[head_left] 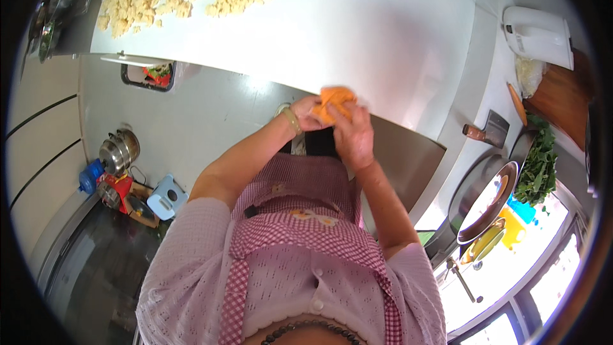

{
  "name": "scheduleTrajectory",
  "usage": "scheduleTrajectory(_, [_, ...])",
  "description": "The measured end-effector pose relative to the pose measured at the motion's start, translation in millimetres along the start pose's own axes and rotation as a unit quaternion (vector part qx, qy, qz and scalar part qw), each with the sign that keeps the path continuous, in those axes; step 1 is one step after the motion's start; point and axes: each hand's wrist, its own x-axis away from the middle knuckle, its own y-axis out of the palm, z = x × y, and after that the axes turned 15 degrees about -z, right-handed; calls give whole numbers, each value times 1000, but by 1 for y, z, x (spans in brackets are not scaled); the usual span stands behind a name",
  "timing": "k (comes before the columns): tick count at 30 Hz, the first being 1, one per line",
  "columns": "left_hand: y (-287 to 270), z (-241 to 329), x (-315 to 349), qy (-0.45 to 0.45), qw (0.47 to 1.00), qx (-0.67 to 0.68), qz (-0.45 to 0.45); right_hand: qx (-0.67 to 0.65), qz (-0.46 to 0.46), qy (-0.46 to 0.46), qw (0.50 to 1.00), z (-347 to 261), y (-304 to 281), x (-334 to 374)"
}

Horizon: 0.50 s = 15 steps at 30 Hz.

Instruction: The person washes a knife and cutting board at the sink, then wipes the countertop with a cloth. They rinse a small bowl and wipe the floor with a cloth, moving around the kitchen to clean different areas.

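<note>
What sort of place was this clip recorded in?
It looks like a kitchen, though whether at home or in a business I can't tell. A wooden-handled cleaver and leafy greens are on the right, and a metal pot is on the left.

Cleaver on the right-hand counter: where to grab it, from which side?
Cleaver: I'd take it by the wooden handle, coming from the picture's left. The narrow handle points that way, toward the white table, and the broad metal blade sits on the opposite end. That approach should keep clear of the blade; which edge is sharp, I can't tell.
</note>
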Motion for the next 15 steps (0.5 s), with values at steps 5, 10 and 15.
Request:
scheduleTrajectory(5, [-8,1,-3,16,999,-30,26,-73,40,-1,997,-15,-4,-1])
scheduleTrajectory(10, [13,10,14,54,968,-68,236,-278,41,33,959,-12,-17,-14])
scheduleTrajectory(15, [2,28,94,242,924,43,293,-376,4,60,925,-22,-29,-27])
